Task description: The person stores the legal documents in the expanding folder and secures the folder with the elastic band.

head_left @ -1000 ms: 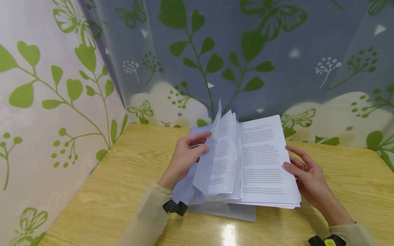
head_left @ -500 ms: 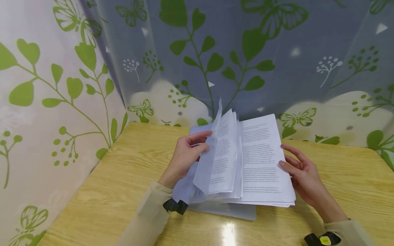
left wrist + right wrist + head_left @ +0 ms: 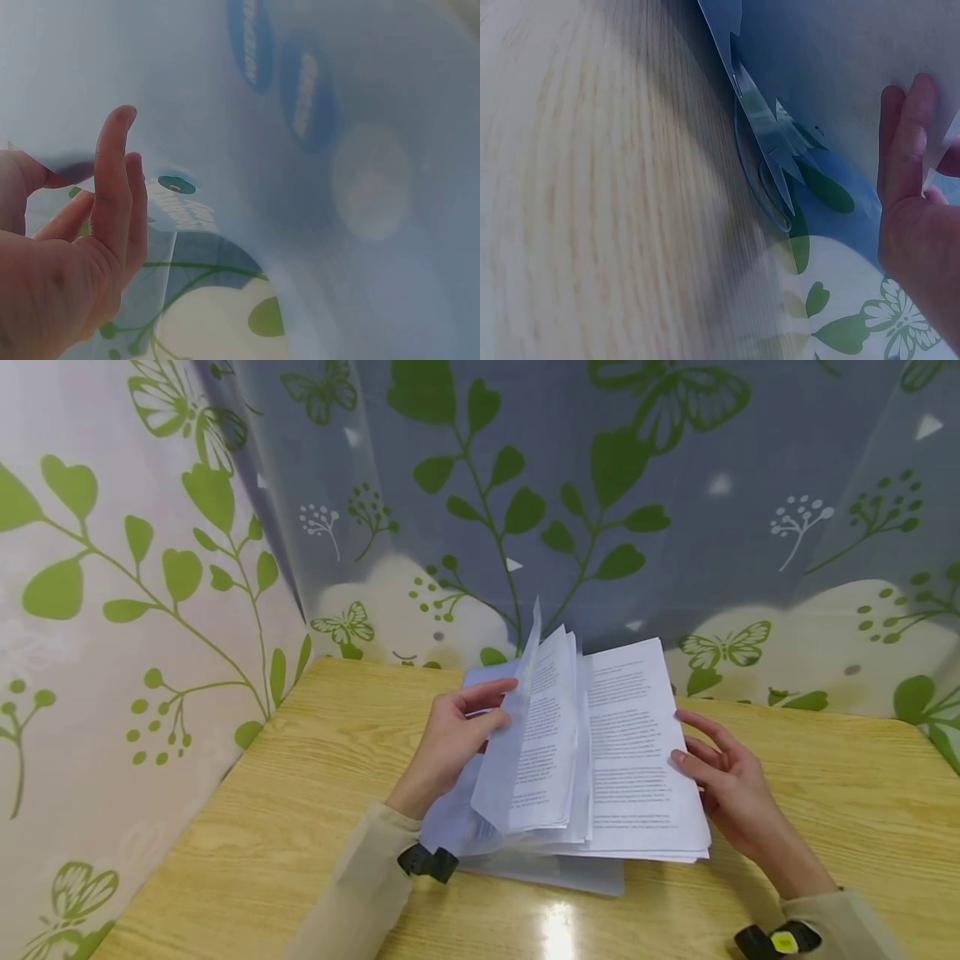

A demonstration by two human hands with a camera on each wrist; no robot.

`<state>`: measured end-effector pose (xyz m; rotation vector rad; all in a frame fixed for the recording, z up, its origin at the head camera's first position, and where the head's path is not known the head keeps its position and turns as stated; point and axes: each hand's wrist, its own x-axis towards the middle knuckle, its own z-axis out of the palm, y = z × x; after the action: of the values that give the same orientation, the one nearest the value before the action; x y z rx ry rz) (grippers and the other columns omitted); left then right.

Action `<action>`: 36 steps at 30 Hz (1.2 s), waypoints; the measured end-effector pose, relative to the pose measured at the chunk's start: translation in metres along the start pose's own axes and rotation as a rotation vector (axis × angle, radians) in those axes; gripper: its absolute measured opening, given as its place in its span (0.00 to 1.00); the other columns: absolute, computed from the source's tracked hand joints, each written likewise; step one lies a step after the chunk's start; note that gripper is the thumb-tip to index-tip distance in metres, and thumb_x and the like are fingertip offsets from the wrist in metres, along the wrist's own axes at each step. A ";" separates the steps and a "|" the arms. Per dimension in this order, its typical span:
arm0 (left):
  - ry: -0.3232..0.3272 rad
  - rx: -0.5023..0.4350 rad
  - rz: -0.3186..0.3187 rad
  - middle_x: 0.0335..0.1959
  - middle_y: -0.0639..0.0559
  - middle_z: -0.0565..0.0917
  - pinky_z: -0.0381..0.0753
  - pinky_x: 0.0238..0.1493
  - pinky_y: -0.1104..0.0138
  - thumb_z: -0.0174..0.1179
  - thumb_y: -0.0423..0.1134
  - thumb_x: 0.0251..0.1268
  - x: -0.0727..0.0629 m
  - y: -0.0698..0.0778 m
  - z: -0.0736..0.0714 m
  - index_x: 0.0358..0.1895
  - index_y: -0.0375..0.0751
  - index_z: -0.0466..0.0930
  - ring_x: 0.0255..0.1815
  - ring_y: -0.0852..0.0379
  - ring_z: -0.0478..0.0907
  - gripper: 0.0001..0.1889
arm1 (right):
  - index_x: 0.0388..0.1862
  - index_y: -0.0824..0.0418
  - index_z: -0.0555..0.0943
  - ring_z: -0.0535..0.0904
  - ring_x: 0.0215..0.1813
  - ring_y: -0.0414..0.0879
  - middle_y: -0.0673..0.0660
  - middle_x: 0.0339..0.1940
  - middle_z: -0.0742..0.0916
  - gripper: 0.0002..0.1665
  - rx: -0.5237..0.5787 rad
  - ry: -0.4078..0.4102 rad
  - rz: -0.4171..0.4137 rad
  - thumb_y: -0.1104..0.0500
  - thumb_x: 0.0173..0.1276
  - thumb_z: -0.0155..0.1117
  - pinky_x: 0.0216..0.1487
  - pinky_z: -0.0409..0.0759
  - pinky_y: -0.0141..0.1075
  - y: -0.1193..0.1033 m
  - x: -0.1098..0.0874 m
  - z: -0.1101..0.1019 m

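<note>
A translucent bluish plastic document folder (image 3: 540, 872) lies spread on the table, with printed pages standing between its leaves. My left hand (image 3: 450, 739) pinches its raised plastic flap (image 3: 498, 772) between thumb and fingers. A round snap button (image 3: 176, 184) and blue oval markings (image 3: 309, 90) show on the plastic in the left wrist view. On the other side, my right hand (image 3: 738, 789) pinches the outer edge of a stack of printed sheets (image 3: 633, 752), thumb on the printed face, other fingers behind. The stack's inner edge is at the folder's middle, beside more printed pages (image 3: 542, 727).
The wooden table (image 3: 300, 793) reaches back to a curtain (image 3: 690, 552) patterned with leaves and butterflies. A paler patterned curtain (image 3: 112, 635) runs along the left side. Both wrists wear black straps (image 3: 427, 863).
My right hand has moved a little to the left, bringing the outer edge of the printed sheets inward toward the folder. My left hand and the plastic flap have stayed in place.
</note>
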<state>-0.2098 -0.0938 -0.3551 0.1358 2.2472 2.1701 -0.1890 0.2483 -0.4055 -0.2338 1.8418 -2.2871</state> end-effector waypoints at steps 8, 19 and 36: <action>-0.004 0.003 -0.005 0.50 0.44 0.84 0.67 0.22 0.72 0.61 0.28 0.60 0.000 -0.001 0.000 0.59 0.46 0.87 0.29 0.61 0.74 0.23 | 0.77 0.46 0.64 0.90 0.44 0.41 0.41 0.54 0.88 0.34 -0.013 -0.002 0.006 0.65 0.78 0.56 0.38 0.89 0.37 0.002 0.001 0.002; -0.003 0.009 0.005 0.51 0.43 0.85 0.68 0.22 0.72 0.61 0.28 0.59 0.000 0.001 0.001 0.59 0.45 0.86 0.31 0.61 0.75 0.23 | 0.78 0.46 0.63 0.89 0.44 0.41 0.41 0.54 0.88 0.34 -0.032 0.006 0.015 0.64 0.77 0.57 0.38 0.88 0.36 0.003 0.005 0.007; 0.001 0.009 -0.006 0.52 0.44 0.85 0.68 0.23 0.72 0.61 0.29 0.60 0.001 0.000 0.001 0.59 0.47 0.87 0.32 0.61 0.75 0.23 | 0.80 0.46 0.62 0.88 0.45 0.40 0.41 0.54 0.87 0.36 -0.070 0.023 0.037 0.62 0.77 0.58 0.40 0.88 0.34 0.006 0.012 0.015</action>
<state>-0.2109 -0.0931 -0.3553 0.1279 2.2553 2.1570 -0.1969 0.2299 -0.4077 -0.1835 1.9225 -2.2131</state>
